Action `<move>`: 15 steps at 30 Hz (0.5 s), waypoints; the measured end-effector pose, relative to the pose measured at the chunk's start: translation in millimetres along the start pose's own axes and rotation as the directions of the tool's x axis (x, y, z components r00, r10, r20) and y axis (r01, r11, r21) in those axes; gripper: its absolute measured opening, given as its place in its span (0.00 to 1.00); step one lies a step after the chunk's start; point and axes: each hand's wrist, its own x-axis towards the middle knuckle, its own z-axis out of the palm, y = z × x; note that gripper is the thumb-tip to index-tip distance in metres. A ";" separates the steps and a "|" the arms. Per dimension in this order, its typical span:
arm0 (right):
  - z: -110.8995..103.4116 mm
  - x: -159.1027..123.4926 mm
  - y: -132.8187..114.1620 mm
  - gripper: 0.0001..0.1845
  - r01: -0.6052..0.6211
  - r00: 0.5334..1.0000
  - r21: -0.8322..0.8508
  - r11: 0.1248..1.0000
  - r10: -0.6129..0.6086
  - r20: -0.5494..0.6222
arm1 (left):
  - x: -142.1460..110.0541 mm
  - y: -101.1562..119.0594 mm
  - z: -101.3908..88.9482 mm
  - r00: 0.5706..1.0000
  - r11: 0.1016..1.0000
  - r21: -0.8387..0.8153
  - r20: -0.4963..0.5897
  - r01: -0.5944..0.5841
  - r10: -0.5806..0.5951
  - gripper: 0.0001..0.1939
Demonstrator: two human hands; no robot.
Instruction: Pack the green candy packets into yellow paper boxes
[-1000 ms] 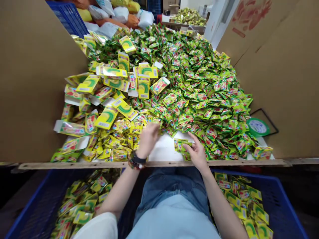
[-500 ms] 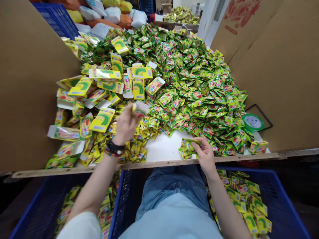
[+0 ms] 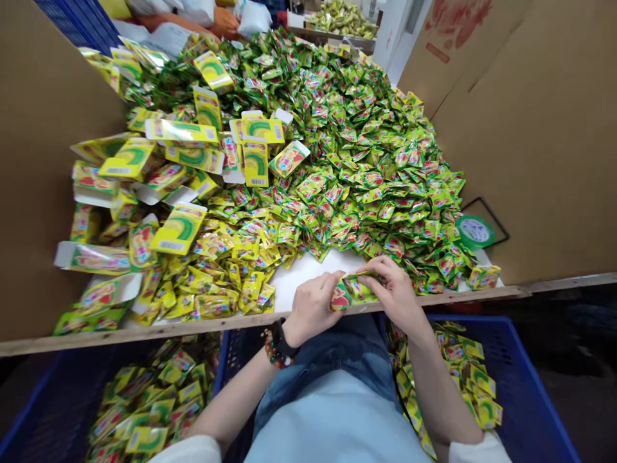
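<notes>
My left hand (image 3: pixel 311 307) and my right hand (image 3: pixel 394 289) meet at the table's front edge, both closed on a small yellow-green carton with sachets (image 3: pixel 351 290) held between them. Just beyond my hands lies a bare white patch of table (image 3: pixel 308 273). A large heap of green-yellow sachets (image 3: pixel 366 148) covers the table behind it. Flat and half-folded yellow cartons (image 3: pixel 178 228) lie scattered on the left side of the heap.
Cardboard walls (image 3: pixel 540 128) stand on both sides of the table. A wooden strip (image 3: pixel 144 329) edges the front. Blue crates (image 3: pixel 525 392) with filled cartons sit below at left and right. A green tape roll (image 3: pixel 475 231) lies at the right. Another person's sleeve shows far back.
My left hand picked a carton from the left pile and brought it down to the right hand. The right hand kept its stack of sachets and now meets the carton.
</notes>
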 end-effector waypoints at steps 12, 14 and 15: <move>45.6 -28.3 -6.8 0.15 0.166 0.986 -0.295 0.941 -0.169 0.017 | -26.5 14.6 40.9 0.930 0.950 -0.298 -0.318 0.087 -0.185 0.27; 39.0 -30.0 -6.2 0.20 0.180 0.975 -0.234 0.955 -0.143 0.168 | -32.0 11.3 49.7 0.923 0.963 -0.253 -0.341 0.096 -0.181 0.28; 35.5 -30.9 -5.7 0.22 0.180 0.965 -0.206 0.962 -0.131 0.229 | -34.4 9.8 53.0 0.921 0.967 -0.234 -0.344 0.104 -0.182 0.29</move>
